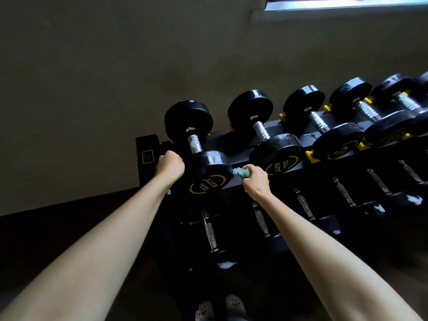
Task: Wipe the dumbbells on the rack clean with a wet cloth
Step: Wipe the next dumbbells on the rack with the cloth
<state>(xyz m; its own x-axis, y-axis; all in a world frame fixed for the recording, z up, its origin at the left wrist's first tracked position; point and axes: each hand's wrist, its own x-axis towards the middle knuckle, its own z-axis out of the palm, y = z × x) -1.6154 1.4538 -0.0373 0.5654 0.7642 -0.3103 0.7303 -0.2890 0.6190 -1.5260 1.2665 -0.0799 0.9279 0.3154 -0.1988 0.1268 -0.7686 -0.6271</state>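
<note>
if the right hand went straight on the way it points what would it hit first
Probably the near head of the leftmost dumbbell: the right hand points up-left at it, and the cloth it grips sits at that head's edge.

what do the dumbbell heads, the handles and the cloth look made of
The dumbbell heads: probably black rubber coating, dull sheen. The handles: likely chromed steel, mirror-bright, knurled bands. The cloth: soft teal fabric, perhaps microfibre, bunched in the right hand.

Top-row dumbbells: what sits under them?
A lower row of dumbbells with chrome handles, on the rack. Their heads and the shelf carrying them are lost in shadow.
</note>
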